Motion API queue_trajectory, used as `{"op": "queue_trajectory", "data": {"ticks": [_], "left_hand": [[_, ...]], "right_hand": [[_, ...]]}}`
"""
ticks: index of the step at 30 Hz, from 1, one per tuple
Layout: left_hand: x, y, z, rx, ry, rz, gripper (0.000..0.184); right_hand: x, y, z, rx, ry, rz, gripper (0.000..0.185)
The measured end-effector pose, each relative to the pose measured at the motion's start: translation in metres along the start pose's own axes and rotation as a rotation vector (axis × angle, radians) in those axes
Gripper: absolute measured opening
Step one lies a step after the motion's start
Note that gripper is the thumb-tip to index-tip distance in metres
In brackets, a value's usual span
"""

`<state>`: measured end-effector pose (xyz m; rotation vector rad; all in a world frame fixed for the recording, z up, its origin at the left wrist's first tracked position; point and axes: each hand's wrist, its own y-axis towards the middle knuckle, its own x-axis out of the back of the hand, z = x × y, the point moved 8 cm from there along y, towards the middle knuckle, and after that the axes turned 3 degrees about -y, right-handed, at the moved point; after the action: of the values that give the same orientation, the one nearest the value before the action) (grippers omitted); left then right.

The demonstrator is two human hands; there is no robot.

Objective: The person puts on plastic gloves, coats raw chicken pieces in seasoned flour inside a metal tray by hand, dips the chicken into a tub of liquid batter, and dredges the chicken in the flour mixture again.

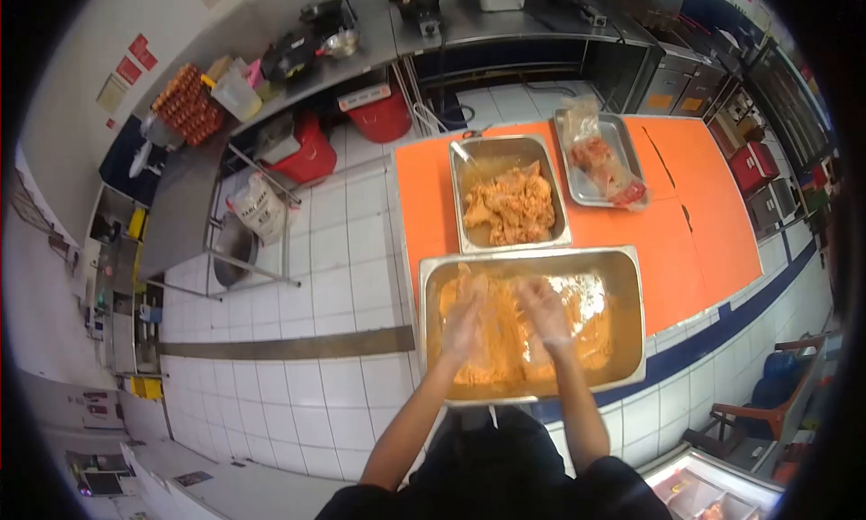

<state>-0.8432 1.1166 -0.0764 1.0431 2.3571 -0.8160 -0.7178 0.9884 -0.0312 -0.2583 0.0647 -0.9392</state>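
A deep steel pan [639, 326] of orange, powdery coating [586, 349] stands right in front of me. Both hands are over it, in thin clear gloves. My left hand [465, 320] is at the pan's left side, fingers pointing away from me; blur hides whether they grip anything. Some way to its right, my right hand [547, 316] has its fingers apart and slightly bent, and I see nothing in it. Just beyond the pan, a smaller steel pan [456, 195] holds a heap of wet, orange-coated meat pieces [512, 204] that look like chicken, with a utensil handle [466, 155] leaning inside.
The pans rest on an orange tabletop [713, 213]. A shallow tray [622, 132] with bagged raw meat [597, 159] lies at the far right, and scissors [476, 133] at the far edge. Red buckets [379, 119], a white sack [260, 206] and steel counters [361, 64] stand to the left and back.
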Motion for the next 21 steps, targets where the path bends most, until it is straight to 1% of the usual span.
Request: {"op": "queue_trajectory", "data": {"ticks": [1, 2, 3, 4, 5, 6, 8, 9, 10, 11, 12, 13, 14, 15, 17, 18, 20, 21], "left_hand": [[0.007, 0.005, 0.021, 0.084, -0.088, -0.021, 0.083], [0.024, 0.014, 0.044, 0.092, -0.109, -0.008, 0.083], [0.036, 0.030, 0.065, -0.002, 0.395, 0.143, 0.077], [0.029, 0.030, 0.067, -0.051, 0.650, 0.234, 0.075], [0.013, 0.024, 0.058, -0.124, 0.898, 0.316, 0.072], [-0.001, 0.017, 0.049, -0.143, 0.813, 0.341, 0.065], [-0.032, 0.016, 0.022, -0.189, 0.718, 0.390, 0.058], [-0.033, 0.022, 0.032, 0.098, 0.603, 0.376, 0.057], [-0.036, 0.023, 0.039, 0.236, 0.532, 0.373, 0.056], [-0.038, 0.021, 0.044, 0.373, 0.465, 0.358, 0.056], [-0.057, 0.028, 0.028, 0.194, 0.438, 0.458, 0.057], [-0.068, 0.033, -0.003, 0.085, 0.424, 0.506, 0.057], [-0.079, 0.038, -0.034, -0.025, 0.407, 0.551, 0.057], [-0.093, 0.021, -0.063, 0.168, 0.116, 0.626, 0.059], [-0.085, 0.007, -0.092, 0.398, -0.150, 0.687, 0.061], [-0.084, 0.012, -0.108, 0.430, -0.078, 0.734, 0.061], [-0.084, 0.025, -0.143, 0.433, 0.004, 0.796, 0.062], [-0.077, 0.033, -0.166, 0.359, -0.056, 0.728, 0.063]], "right_hand": [[-0.007, -0.028, -0.008, -0.029, -0.013, 0.001, 0.034], [-0.017, -0.051, -0.018, -0.074, -0.041, 0.057, 0.034], [-0.024, -0.066, -0.026, -0.110, -0.066, 0.108, 0.034], [-0.026, -0.077, -0.024, -0.098, -0.079, 0.088, 0.034], [-0.032, -0.087, -0.020, -0.072, -0.249, 0.070, 0.035], [-0.041, -0.094, -0.014, -0.041, -0.415, 0.050, 0.036], [-0.053, -0.105, 0.004, -0.029, -0.472, 0.044, 0.035], [-0.062, -0.111, 0.011, -0.041, -0.524, 0.061, 0.034], [-0.070, -0.116, 0.021, -0.020, -0.539, 0.045, 0.034], [-0.084, -0.128, 0.028, 0.000, -0.626, 0.069, 0.034], [-0.096, -0.130, 0.033, 0.037, -0.712, 0.096, 0.033], [-0.101, -0.129, 0.026, 0.073, -0.731, 0.101, 0.033], [-0.090, -0.129, 0.007, 0.042, -0.313, -0.034, 0.030], [-0.082, -0.130, -0.013, -0.009, 0.125, -0.165, 0.028], [-0.071, -0.135, -0.012, 0.032, -0.228, -0.437, 0.026], [-0.073, -0.142, -0.013, 0.035, -0.211, -0.453, 0.026], [-0.073, -0.151, -0.030, -0.211, 0.203, -0.556, 0.028], [-0.081, -0.150, -0.026, -0.202, 0.208, -0.558, 0.028]]}}
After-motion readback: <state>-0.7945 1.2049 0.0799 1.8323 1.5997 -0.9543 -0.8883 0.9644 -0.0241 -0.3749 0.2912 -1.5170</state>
